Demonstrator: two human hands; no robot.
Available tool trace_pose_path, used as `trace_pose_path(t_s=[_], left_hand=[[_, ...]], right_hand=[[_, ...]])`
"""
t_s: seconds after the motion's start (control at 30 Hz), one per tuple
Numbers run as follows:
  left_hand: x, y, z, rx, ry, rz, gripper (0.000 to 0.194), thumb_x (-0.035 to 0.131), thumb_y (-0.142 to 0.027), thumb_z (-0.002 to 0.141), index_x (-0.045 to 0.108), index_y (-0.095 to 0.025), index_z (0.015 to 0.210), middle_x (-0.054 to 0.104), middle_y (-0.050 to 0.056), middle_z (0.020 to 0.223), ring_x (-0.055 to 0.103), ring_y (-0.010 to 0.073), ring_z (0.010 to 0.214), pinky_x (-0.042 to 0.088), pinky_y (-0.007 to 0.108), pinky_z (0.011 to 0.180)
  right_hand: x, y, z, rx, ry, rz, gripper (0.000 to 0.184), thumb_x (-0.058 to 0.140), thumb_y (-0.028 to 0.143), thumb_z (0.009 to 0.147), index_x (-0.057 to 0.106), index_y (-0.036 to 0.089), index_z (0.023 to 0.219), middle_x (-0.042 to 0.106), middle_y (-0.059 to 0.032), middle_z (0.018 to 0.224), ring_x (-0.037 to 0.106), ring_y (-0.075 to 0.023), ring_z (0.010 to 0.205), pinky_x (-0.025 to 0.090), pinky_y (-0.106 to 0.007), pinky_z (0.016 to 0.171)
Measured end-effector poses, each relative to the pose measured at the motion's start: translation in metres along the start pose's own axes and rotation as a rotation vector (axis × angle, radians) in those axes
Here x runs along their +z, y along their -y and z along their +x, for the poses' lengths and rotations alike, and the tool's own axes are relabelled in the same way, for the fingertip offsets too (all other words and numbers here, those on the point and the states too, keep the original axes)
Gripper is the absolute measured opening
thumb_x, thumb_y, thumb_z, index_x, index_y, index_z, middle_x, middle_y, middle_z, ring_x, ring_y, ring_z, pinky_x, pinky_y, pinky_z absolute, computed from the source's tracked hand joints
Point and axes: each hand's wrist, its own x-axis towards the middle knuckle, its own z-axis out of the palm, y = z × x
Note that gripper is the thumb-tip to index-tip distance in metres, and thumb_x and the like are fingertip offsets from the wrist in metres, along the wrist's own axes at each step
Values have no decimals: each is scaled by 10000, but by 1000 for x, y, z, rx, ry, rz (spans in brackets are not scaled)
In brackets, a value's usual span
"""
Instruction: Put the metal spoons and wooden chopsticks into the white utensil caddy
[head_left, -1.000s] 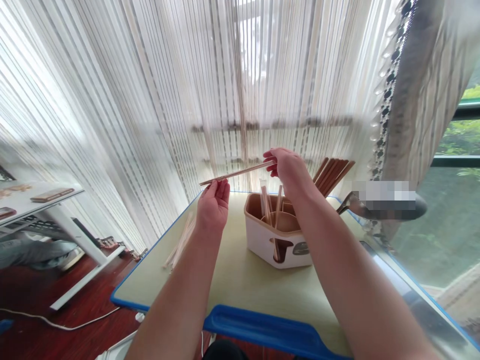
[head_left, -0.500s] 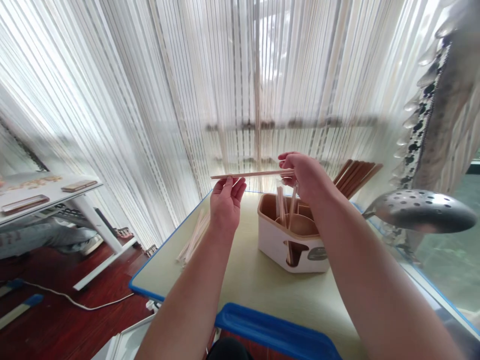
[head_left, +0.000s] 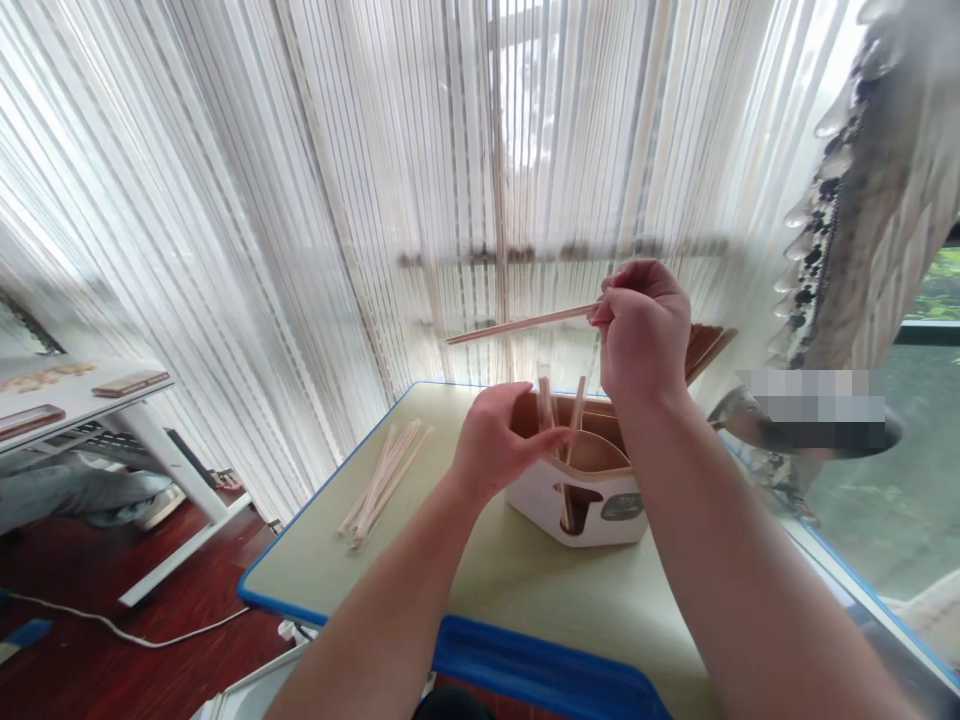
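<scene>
My right hand (head_left: 643,325) is closed around one end of a pair of light wooden chopsticks (head_left: 525,323), raised above the table and pointing left. They seem to be in a thin clear sleeve. My left hand (head_left: 501,432) holds nothing; its thumb and fingers are spread at the left rim of a white and brown utensil holder (head_left: 600,515). Wrapped chopsticks (head_left: 576,410) stand upright in the holder, close to that thumb. A loose pile of wrapped chopsticks (head_left: 386,480) lies on the table, left of my left arm.
Brown chopsticks (head_left: 709,350) and a perforated metal ladle (head_left: 817,435), partly blurred out, rise at the right. The pale table (head_left: 480,590) has a blue edge and a blue front tray (head_left: 547,665). Another table (head_left: 135,405) and a person's leg (head_left: 82,495) are at left.
My left hand has let go of the chopsticks and moved down and right to the holder. My right hand has lifted slightly, tilting the chopsticks with it.
</scene>
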Motion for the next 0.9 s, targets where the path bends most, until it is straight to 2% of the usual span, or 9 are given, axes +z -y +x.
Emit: trace_pose_path(t_s=[0.07, 0.13, 0.23, 0.37, 0.43, 0.53, 0.67, 0.8, 0.9], left_hand=[[4, -1, -2, 84, 29, 109, 478, 751, -469, 590, 665, -198, 975, 632, 108, 1114, 543, 275, 1095, 401, 453, 968], [6, -2, -2, 93, 38, 122, 379, 720, -444, 645, 673, -202, 933, 616, 99, 1138, 538, 259, 1101, 407, 428, 964], [5, -1, -1, 73, 51, 83, 321, 715, -394, 667, 672, -202, 920, 604, 89, 1142, 547, 236, 1080, 417, 390, 949], [6, -2, -1, 52, 53, 22, 323, 741, -359, 637, 651, -196, 901, 606, 87, 1114, 550, 231, 1066, 409, 380, 942], [8, -1, -2, 5, -9, -34, 301, 741, -375, 630, 617, -183, 824, 606, 93, 1102, 537, 238, 1087, 404, 384, 936], [10, 4, -1, -142, -161, -213, 303, 674, -433, 688, 528, -169, 720, 608, 103, 1088, 548, 233, 1068, 429, 374, 886], [7, 13, 4, -304, -300, -355, 322, 623, -457, 724, 498, -161, 706, 628, 93, 999, 579, 206, 987, 447, 350, 848], [5, 19, 8, -296, -308, -333, 303, 676, -381, 691, 540, -173, 864, 609, 84, 1070, 585, 197, 988, 472, 343, 826], [6, 21, 7, -239, -234, -253, 300, 650, -339, 722, 586, -190, 975, 620, 79, 1060, 580, 203, 1010, 484, 345, 816]], right_hand=[[-10, 14, -2, -113, -39, -67, 163, 426, 111, 722, 526, 222, 787, 509, -18, 763, 528, -147, 702, 396, -279, 566], [-21, 29, -5, -224, -39, -78, 175, 431, 76, 715, 523, 217, 760, 510, -11, 749, 513, -133, 681, 392, -275, 577], [-36, 42, -6, -308, 45, -94, 194, 441, 38, 699, 527, 209, 730, 501, 3, 699, 487, -117, 635, 380, -271, 568], [-38, 38, -3, -259, 149, -193, 186, 453, 44, 709, 557, 196, 729, 515, 6, 673, 516, -127, 661, 398, -270, 572], [-34, 32, -2, -257, 159, -225, 180, 448, 57, 720, 565, 193, 732, 517, 7, 671, 530, -130, 679, 408, -268, 574], [-29, 28, 0, -284, 108, -261, 194, 428, 56, 726, 564, 193, 735, 509, 7, 668, 533, -133, 698, 414, -271, 584], [-31, 33, 0, -305, 22, -323, 204, 425, 25, 696, 542, 192, 696, 500, 9, 641, 523, -133, 677, 422, -289, 615], [-36, 40, -1, -277, 61, -364, 183, 446, 31, 694, 523, 196, 670, 506, 7, 633, 529, -141, 688, 434, -302, 647], [-38, 45, -4, -241, 80, -362, 163, 449, 55, 707, 523, 197, 679, 515, 2, 658, 538, -150, 720, 437, -304, 659]])
